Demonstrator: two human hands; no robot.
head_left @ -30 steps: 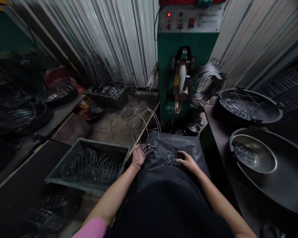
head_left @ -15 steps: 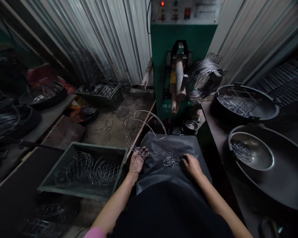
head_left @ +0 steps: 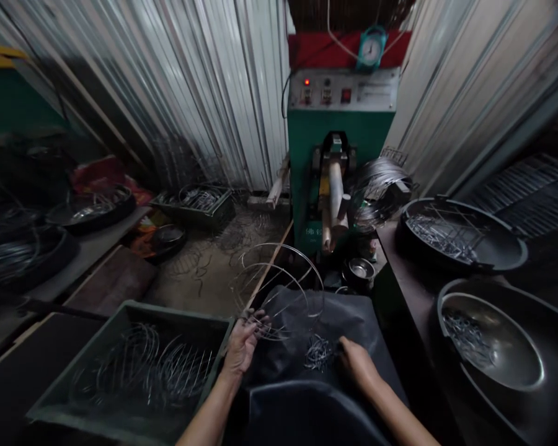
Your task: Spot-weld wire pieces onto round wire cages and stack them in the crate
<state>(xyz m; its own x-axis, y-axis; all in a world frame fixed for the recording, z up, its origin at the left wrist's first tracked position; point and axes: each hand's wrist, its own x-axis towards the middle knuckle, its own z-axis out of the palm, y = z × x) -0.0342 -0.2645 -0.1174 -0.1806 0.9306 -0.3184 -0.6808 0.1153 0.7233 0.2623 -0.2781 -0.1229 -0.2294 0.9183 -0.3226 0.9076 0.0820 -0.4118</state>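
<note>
Your left fingers point(head_left: 259, 321) curl around the wire frame point(head_left: 294, 279). The jumbled wire pieces point(head_left: 318, 353) lie just left of your nearer right hand point(head_left: 357, 362) — fingers bunched, hold unclear.

Dim overall; metal wall point(head_left: 242, 87) palest. Red lamp point(head_left: 307, 82) glowing. Glint on bowl point(head_left: 516, 344) rim. Edges smeared; my left fingers point(head_left: 251, 325) soft.

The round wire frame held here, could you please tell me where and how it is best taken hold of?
Probably pinch the wire frame by its right-hand ring, from the right: that thin curve stands free, while the left grip holds the lower left.
</note>
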